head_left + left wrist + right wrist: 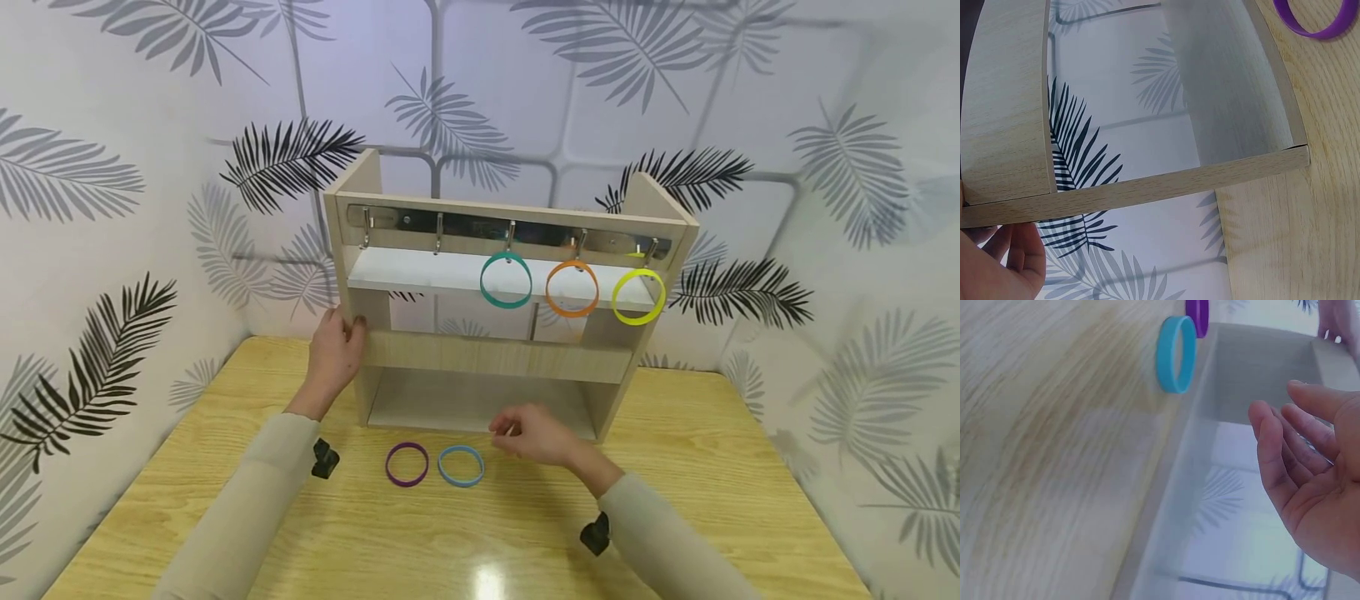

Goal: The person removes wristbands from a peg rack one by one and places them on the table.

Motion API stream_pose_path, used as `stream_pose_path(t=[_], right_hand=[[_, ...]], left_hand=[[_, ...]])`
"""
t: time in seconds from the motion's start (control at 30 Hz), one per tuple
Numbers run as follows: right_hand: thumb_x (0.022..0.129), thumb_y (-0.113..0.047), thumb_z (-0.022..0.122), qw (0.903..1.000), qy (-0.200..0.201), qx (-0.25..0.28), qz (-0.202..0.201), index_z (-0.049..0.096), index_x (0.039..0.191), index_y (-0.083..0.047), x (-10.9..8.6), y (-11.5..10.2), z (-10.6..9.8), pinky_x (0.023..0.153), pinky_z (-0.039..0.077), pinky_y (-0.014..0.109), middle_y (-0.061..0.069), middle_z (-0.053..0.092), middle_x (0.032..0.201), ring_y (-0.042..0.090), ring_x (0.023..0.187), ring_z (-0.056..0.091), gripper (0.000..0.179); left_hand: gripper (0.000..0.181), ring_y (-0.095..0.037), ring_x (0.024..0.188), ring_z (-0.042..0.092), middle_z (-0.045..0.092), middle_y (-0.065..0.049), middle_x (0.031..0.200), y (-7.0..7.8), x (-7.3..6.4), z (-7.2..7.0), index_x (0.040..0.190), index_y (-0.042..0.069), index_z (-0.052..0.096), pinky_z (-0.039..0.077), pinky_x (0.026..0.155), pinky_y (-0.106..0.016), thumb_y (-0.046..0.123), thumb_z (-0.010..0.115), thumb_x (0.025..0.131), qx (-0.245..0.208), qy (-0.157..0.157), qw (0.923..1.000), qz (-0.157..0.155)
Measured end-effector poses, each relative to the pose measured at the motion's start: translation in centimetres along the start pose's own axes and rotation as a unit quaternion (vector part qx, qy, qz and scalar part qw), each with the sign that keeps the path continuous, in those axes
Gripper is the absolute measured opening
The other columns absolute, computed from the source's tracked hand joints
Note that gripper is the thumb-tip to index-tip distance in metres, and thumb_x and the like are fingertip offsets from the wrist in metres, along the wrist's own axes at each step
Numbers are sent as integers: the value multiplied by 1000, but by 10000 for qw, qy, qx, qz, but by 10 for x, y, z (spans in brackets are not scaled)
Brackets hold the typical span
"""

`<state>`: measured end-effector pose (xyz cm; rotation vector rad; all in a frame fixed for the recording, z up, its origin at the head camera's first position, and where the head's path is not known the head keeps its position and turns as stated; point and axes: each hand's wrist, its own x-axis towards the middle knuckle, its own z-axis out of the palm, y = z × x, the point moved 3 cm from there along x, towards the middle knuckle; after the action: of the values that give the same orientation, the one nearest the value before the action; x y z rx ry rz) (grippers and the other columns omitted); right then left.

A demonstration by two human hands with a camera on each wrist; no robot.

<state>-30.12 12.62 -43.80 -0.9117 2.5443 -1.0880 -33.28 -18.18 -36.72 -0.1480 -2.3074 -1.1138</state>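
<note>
A pale wall (480, 50) printed with grey and black fronds rises behind a wood-grained table (697, 500), on which a light wooden rack (495, 356) stands upright, with a metal strip (480, 227) of five hooks along its upper front.

At the far left, the left hand (336, 352) grips the rack's left side panel, the thumb at the front edge and the fingers on the outer side; it looks as if it is steadying the rack. Just above and to the right, the leftmost hook (366, 229) is bare. Below it, in front of the rack, a purple band (407, 484) lies flat on the table. The second hook (438, 233) is bare as well, and a light blue band (461, 484) lies on the table just to the right of the purple one, the two apart.

A teal band (506, 306) hangs from the middle hook. Below it, the right hand (536, 435) is near the rack's bottom front edge, beside the blue band but not touching it; its fingers are loosely bent, with a gap to the thumb, and it holds nothing. Farther right, an orange band (572, 314) hangs from the fourth hook and a yellow band (634, 322) from the last.

Judging by this layout, the hanging is a little over half done: three bands are up, while purple and blue remain, matching the two bare hooks.
</note>
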Motion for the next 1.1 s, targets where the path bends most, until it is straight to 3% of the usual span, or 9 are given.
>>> stream_pose_path(t=[0.27, 0.63, 1.1], right_hand=[[90, -13, 64, 9995, 47, -246, -166, 66, 101, -8, -7, -20, -6, 57, 51, 26, 3, 66, 83, 15, 69, 64, 12], [90, -16, 65, 9955, 324, -643, -616, 67, 101, -10, -17, -46, -21, 61, 50, 25, -6, 66, 81, 6, 70, 61, 13], [89, -17, 66, 9940, 418, -557, -849, 67, 103, -9, -25, -67, -34, 62, 51, 25, -6, 66, 83, 5, 70, 61, 15]], left_hand=[[41, -44, 99, 55, 53, -27, 111, 0, 2, 0, 126, -9, 50, 45, 81, -55, 19, 41, 98, 4, -30, 10000, -12], [42, -45, 102, 54, 52, -28, 114, 0, 0, -1, 128, -9, 48, 44, 83, -56, 20, 42, 98, -15, -93, 9999, -74], [42, -44, 102, 54, 52, -27, 113, -2, 2, 0, 128, -9, 48, 44, 83, -55, 20, 41, 99, 28, -149, 9998, -126]])
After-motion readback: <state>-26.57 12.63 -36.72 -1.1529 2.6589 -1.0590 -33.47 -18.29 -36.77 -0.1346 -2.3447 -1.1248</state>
